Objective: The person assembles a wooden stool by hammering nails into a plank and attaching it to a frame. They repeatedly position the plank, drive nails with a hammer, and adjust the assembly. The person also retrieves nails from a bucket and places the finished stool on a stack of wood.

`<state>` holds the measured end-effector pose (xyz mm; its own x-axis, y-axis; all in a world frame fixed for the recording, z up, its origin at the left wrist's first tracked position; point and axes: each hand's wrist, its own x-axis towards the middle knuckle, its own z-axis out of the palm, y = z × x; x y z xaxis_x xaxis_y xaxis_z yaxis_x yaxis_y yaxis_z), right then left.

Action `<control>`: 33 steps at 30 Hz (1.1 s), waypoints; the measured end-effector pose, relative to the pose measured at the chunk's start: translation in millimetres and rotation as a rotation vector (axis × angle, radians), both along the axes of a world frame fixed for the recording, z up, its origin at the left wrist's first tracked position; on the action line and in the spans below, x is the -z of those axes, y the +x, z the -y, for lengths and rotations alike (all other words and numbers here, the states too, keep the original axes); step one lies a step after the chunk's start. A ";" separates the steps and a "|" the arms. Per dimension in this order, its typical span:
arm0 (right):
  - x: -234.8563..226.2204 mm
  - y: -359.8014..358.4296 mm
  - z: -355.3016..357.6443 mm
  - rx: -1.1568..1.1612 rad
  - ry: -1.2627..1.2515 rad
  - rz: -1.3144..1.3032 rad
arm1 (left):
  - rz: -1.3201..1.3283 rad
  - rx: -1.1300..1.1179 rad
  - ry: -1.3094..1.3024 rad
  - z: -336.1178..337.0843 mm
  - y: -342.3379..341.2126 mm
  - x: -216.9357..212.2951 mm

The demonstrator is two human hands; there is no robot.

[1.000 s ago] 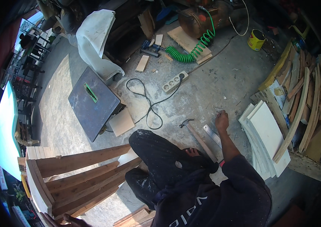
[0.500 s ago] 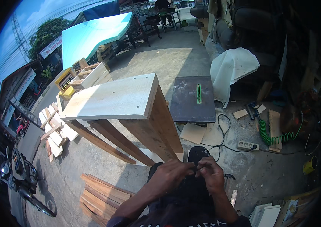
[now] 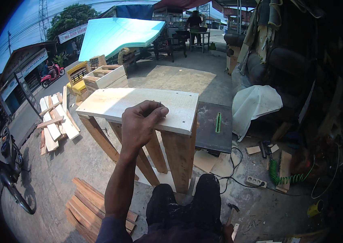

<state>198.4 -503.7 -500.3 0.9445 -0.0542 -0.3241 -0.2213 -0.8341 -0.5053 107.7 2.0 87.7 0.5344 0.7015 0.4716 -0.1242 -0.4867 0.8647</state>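
My left hand [image 3: 143, 121] is raised over the pale board [image 3: 118, 101] that tops an upright wooden frame. Thumb and forefinger are pinched together on a small dark nail [image 3: 160, 104], of which only a bit shows. Dark fastener heads dot the board near its ends. Low beside my right knee, my right hand [image 3: 227, 232] is closed at the lower handle of a hammer [image 3: 233, 208]; most of its fingers are hidden. Beneath the board stand brown wooden legs [image 3: 175, 156], in front of my knees.
A dark table with a green-edged slot [image 3: 214, 135] stands behind the frame. A power strip [image 3: 256, 182], cable and green coiled hose [image 3: 278, 174] lie at right. Brown slats [image 3: 84, 202] and pale planks [image 3: 56, 121] lie at left, near a parked motorcycle [image 3: 9, 170].
My hands were together above my lap; they have parted. The left has risen over the board with the nail, and the right has dropped to the hammer. The view has tilted up.
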 end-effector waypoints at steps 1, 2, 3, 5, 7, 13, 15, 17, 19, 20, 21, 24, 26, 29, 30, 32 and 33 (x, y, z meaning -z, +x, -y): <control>-39.7 6.2 -33.6 0.064 0.115 -0.121 | -0.034 -0.037 0.011 -2.7 -11.3 1.3; -97.4 11.8 -68.9 0.150 0.206 -0.225 | -0.060 -0.063 0.013 -4.6 -22.0 1.9; -140.4 25.5 -84.4 0.106 0.276 -0.198 | -0.068 -0.057 0.009 -3.9 -22.6 0.1; -218.7 54.1 -104.2 -0.019 0.432 -0.040 | -0.074 -0.021 -0.006 -2.1 -13.8 -1.8; -312.6 70.7 -129.5 -0.205 0.590 0.195 | -0.080 0.014 -0.014 -2.6 -9.7 -3.6; -563.4 63.6 -199.2 -0.936 0.468 0.844 | -0.127 -0.037 -0.009 -5.9 -14.9 -1.8; -614.9 56.5 -217.2 -1.100 0.456 0.903 | -0.127 -0.066 0.012 -3.2 -19.0 -1.0; -649.2 49.6 -227.6 -1.142 0.451 0.979 | -0.113 -0.044 0.018 -0.6 -13.1 -3.6; -671.0 40.4 -238.4 -1.190 0.380 0.994 | -0.104 -0.011 0.013 1.1 -10.5 -6.8; -675.9 37.4 -242.9 -1.211 0.318 0.969 | -0.119 -0.010 0.017 3.6 -9.0 -8.0; -682.1 36.4 -244.5 -1.231 0.255 0.943 | -0.133 -0.007 0.021 6.5 -7.7 -9.2; -701.0 32.9 -249.5 -1.298 0.120 0.875 | -0.118 -0.009 0.037 2.5 -13.6 -6.1; -697.6 32.0 -254.2 -1.250 0.237 0.851 | -0.115 -0.002 0.038 1.2 -14.1 -1.9; -699.9 21.3 -253.9 -1.261 0.033 0.758 | -0.156 0.023 0.078 -1.6 -14.5 -4.5; -701.5 21.6 -252.8 -1.262 0.062 0.790 | -0.173 0.039 0.111 -5.9 -14.5 -2.4; -709.8 30.2 -247.6 -1.270 0.129 0.872 | -0.163 0.006 0.204 -18.7 -18.6 -1.6; -717.2 30.8 -244.6 -1.195 0.304 0.920 | -0.142 -0.038 0.258 -29.1 -23.9 -0.6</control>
